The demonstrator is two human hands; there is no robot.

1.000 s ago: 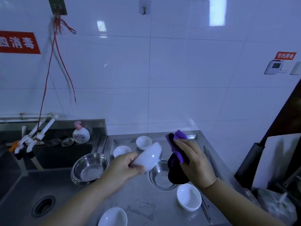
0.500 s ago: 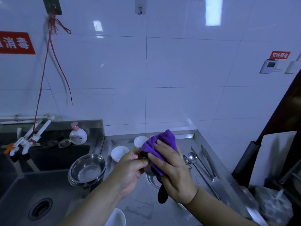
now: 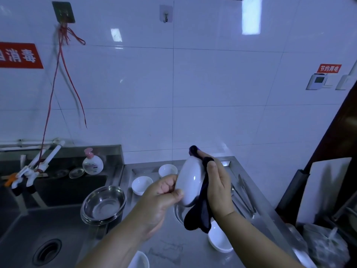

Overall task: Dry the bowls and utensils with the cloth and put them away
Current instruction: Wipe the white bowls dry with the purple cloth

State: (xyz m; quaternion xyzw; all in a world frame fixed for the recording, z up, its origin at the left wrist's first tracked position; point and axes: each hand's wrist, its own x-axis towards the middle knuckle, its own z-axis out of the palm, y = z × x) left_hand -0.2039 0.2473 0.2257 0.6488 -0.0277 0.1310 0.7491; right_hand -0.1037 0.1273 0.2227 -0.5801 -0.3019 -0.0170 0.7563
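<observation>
Steel counter (image 3: 170,246): under both hands, running to the tiled wall.
Sink basin (image 3: 23,225): well left of the left hand, drain at the near corner.
Stacked steel bowls (image 3: 104,205): just left of the left hand, on the basin's edge.
Left hand (image 3: 158,202): fingers curled, thumb and fingers pinching the rim of the white bowl (image 3: 190,182), held on edge, its underside toward the camera.
Right hand (image 3: 218,188): fingers straight and close together, pressing the dark purple cloth (image 3: 199,215) against the bowl's far side; the cloth's tail hangs below the wrist.
Small white bowls: two beyond the left hand (image 3: 142,184) (image 3: 167,170), one below the right wrist (image 3: 218,239).
Soap bottle (image 3: 92,163): far left, behind the basin.
Utensils (image 3: 243,198): right of the right hand, lying on the counter.
</observation>
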